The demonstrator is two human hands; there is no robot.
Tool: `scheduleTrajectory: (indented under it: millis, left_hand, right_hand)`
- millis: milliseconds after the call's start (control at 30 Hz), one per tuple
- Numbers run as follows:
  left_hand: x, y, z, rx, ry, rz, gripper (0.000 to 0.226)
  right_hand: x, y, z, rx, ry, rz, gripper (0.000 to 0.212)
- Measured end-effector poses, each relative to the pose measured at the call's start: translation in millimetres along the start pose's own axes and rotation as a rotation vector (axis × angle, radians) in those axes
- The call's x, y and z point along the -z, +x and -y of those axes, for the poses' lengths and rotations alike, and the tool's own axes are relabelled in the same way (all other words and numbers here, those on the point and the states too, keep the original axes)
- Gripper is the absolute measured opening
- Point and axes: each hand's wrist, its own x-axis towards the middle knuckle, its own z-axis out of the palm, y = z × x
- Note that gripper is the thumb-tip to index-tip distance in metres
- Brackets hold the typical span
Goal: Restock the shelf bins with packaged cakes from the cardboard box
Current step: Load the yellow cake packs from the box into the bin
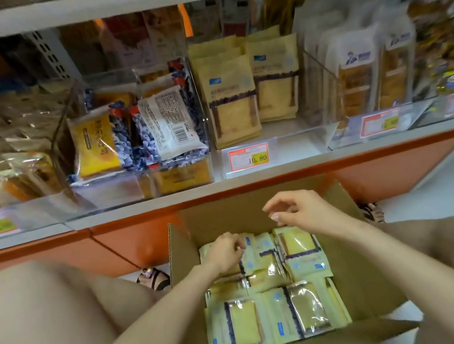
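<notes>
Spanning the top, the shelf [276,172] carried a clear bin [291,147] of matching cakes. Below, the open cardboard box [225,217] held packaged cakes [243,322]. The left hand [225,252] pinched some at its far left corner; the right hand [301,211] hovered over its far edge, loosely curled, empty.

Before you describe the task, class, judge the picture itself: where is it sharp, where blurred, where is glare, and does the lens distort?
Head view: sharpest on the price tag and the packaged cakes in the cardboard box; in the same view the shelf edge bows from wide-angle distortion, the far-left packets smear into blur, and glare whitens the clear bin front.
</notes>
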Motion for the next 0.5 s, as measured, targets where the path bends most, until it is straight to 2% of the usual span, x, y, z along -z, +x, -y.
scheduleTrajectory:
  millis: [133,300,400,500]
  left_hand:
    - [-25,18,26,0.097,0.074,0.061,0.027]
    - [-31,49,50,0.158,0.187,0.049,0.052]
    - [-36,62,64,0.161,0.32,0.151,0.076]
    - [-44,72,76,0.16,0.384,0.254,0.088]
  right_hand:
    - [-17,-2,-14,-0.07,-0.015,0.025,0.016]
    - [-15,-11,-21,-0.073,0.011,-0.004,0.018]
    - [-12,-5,-26,-0.081,0.011,-0.018,0.021]
    - [-13,3,-32,-0.091,0.004,-0.024,0.025]
